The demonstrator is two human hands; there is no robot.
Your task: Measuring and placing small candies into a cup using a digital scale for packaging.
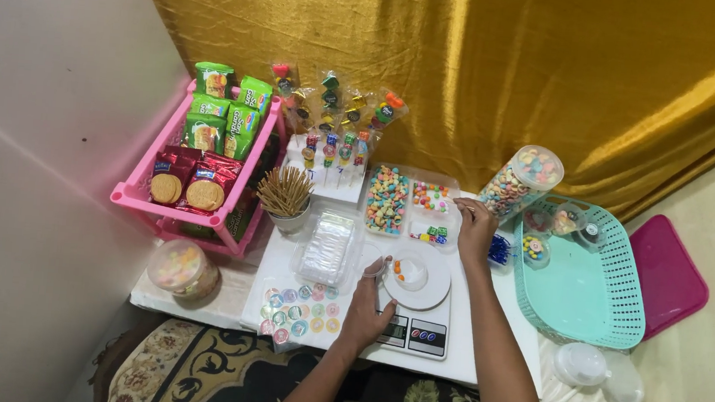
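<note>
Our left hand (366,305) rests on the scale (416,322), fingers curled narrow, thumb and forefinger pinching the rim of a small clear cup (410,272) that sits on the scale's round white plate (427,295). A few orange candies lie in the cup. Our right hand (474,228) is farther off, fingertips (464,205) bunched down into the divided tray (434,216); we cannot tell if they hold a candy.

That tray holds small sweets in pink, white, green and blue. Just left of it is a tray (387,199) full of pastel cereal rings. Right of the hand a tall clear jar (519,182) of the same rings leans tilted against the teal basket (591,290). In the basket's far corner are small round tubs (544,230) with candy. A pink lid (668,273) lies right of the basket. Near right, clear lidded tubs (597,373) sit at the table (464,365) edge.

Left of the scale is a stack of clear plastic lids (328,246), and near it a sheet of round stickers (300,312), touching the scale's left side. A cup of wooden sticks (285,196) stands beyond the lids. Far behind, wrapped candy skewers (335,113) stand in a white block. Far left, a pink rack (195,187) carries green and red snack packets. A round tub (182,268) of mixed sweets sits near left. A gold curtain (516,60) hangs behind.
</note>
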